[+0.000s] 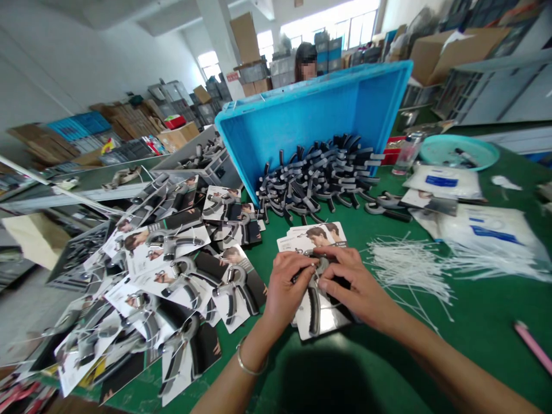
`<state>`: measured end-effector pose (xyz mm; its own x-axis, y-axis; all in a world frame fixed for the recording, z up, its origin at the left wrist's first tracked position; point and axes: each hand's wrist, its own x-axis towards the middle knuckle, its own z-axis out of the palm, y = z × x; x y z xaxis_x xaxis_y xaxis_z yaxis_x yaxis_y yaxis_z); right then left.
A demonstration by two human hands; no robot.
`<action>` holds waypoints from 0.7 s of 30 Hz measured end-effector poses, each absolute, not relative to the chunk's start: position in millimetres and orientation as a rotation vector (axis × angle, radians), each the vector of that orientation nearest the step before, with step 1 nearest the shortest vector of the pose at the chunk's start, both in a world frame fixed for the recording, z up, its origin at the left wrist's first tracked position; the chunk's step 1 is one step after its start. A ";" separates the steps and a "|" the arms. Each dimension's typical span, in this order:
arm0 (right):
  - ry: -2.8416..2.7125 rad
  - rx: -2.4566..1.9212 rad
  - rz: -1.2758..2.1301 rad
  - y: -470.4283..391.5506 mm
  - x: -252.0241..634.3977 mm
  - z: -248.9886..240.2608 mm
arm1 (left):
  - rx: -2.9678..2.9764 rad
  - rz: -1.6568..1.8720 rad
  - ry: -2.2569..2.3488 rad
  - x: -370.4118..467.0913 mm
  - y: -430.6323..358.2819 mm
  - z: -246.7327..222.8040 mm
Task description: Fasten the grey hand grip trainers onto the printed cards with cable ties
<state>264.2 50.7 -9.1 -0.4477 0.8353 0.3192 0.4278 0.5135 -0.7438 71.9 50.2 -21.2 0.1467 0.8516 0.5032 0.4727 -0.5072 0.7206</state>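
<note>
A hand grip tool with grey and black handles lies on a printed card at the middle of the green table. My left hand is closed on the tool's upper left part, with thumb and forefinger near the coil. From the right, my right hand has its fingers bent round the top and right side of the same tool. Fingers cover much of the coil. Below the tool's top, other cards stick out behind. White cable ties lie to the right of my right hand.
A tilted blue bin spills many hand grips behind my hands. Carded grips are heaped at left. White bags, a turquoise tray and a clear bottle stand at right. A pink pen-like object lies front right. Beyond the bin is a person.
</note>
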 end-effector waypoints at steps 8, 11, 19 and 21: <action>-2.042 -1.027 0.769 52.8 262.9 -9.1 | 2.108 1.300 1.208 71.7 50.3 -19.3; -2.023 -1.019 0.780 52.5 262.6 -9.6 | 2.147 1.292 1.186 70.8 48.8 -18.2; -1.971 -1.025 0.790 54.2 261.8 -5.8 | 2.062 1.083 1.176 62.2 43.5 -2.7; -1.979 -1.036 0.788 54.9 261.6 -5.6 | 2.003 1.103 1.225 61.6 44.5 4.4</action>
<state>261.6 54.9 -5.6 -0.3876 0.8593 0.3336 0.3947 0.4817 -0.7824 61.6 44.5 4.4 0.2518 0.8972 0.3628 0.4547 -0.4406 0.7740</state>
